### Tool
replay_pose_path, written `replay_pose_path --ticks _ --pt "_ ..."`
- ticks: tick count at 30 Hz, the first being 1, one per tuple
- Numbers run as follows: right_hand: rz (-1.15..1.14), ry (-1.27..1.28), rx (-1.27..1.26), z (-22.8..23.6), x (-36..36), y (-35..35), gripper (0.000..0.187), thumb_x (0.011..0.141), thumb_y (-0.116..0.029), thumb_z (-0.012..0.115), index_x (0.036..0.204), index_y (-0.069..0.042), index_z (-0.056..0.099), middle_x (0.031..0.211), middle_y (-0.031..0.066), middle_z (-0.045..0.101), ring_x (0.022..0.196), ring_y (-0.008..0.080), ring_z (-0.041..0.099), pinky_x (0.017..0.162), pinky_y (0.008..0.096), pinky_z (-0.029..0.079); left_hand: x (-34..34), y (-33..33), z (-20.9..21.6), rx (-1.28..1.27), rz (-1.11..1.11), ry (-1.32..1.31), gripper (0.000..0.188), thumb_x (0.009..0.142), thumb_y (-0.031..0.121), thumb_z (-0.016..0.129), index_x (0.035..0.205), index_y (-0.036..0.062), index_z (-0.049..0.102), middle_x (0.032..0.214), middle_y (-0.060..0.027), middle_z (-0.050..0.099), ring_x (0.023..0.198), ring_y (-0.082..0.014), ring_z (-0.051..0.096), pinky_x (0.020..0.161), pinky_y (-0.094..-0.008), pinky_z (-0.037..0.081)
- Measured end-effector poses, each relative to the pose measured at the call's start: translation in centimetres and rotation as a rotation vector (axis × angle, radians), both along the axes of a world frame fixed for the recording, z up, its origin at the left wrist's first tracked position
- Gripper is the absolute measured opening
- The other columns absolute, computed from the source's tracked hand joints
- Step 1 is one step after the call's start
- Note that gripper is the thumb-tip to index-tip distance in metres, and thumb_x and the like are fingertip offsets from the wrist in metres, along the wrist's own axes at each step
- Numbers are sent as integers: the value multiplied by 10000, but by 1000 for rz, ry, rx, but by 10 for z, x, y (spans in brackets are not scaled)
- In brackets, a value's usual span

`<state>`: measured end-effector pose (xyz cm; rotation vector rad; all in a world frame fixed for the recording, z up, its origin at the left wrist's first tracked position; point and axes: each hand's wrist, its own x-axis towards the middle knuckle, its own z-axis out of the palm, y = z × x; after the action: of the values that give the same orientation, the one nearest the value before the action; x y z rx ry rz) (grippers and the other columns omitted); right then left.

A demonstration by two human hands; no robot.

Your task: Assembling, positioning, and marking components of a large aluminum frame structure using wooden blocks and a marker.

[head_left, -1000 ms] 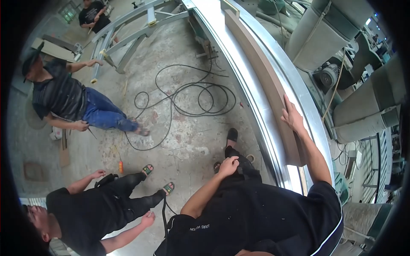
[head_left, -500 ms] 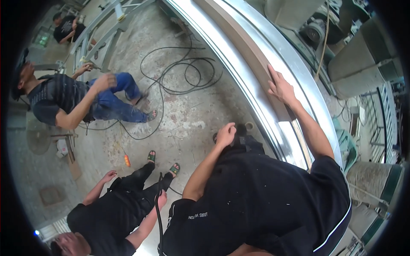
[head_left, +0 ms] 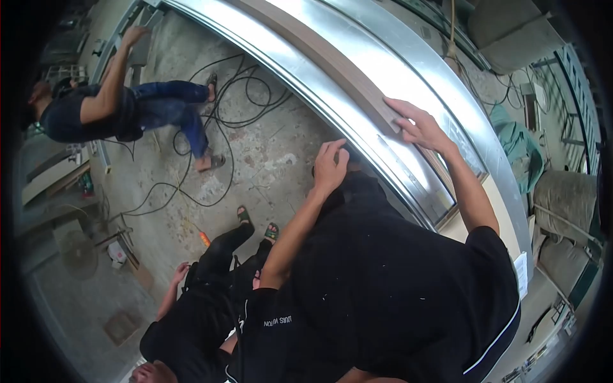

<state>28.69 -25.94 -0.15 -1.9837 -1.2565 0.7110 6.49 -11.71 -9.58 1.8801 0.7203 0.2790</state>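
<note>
A long brown board (head_left: 345, 75) with squared edges lies along a shiny silver metal frame (head_left: 294, 80). My right hand (head_left: 423, 129) is at the board's near end, its fingers and thumb closed around that end. Lower and to the left, my left hand (head_left: 331, 167) is beside the frame's near edge with loosely bent fingers. Nothing shows in that hand, and I cannot tell whether its fingertips touch the metal. Close to my right forearm, the frame has a narrow opening with a pale edge.
A co-worker in jeans (head_left: 166, 105) is at the far left, and another in black (head_left: 191, 319) stands close on my left. Black cable (head_left: 223, 121) lies coiled on the concrete floor. Green cloth (head_left: 516, 147) and a wrapped roll (head_left: 565, 201) lie to the right.
My right hand has shifted to the board's near end and grips it. My left hand has risen toward the frame's edge. The co-worker in jeans has moved. The whole view has turned.
</note>
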Motion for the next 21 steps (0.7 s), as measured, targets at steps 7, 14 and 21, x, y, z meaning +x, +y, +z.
replay_pose_path --ticks 7,14,21 --pt "-226 -238 -132 -14 21 -75 257 843 -285 552 1002 -104 640 1124 82 583 996 251 574 842 336 450 26 -16 25 531 -316 -58 349 776 177 565 1097 42 555 1181 -177 466 1151 -347 394 912 -430 362" --pt "-416 -359 -223 -27 33 -139 257 796 -182 618 1038 -95 613 1120 77 572 963 248 579 779 313 478 22 -46 21 671 -608 48 535 757 252 607 1232 59 454 1323 -232 329 1232 -401 299 971 -495 277" --pt "-518 -264 -71 -33 6 -161 239 733 -255 664 894 -82 631 866 68 583 791 207 578 677 301 469 15 -60 31 739 -753 165 600 781 289 577 1296 54 379 1372 -264 240 1277 -432 218 999 -518 250"
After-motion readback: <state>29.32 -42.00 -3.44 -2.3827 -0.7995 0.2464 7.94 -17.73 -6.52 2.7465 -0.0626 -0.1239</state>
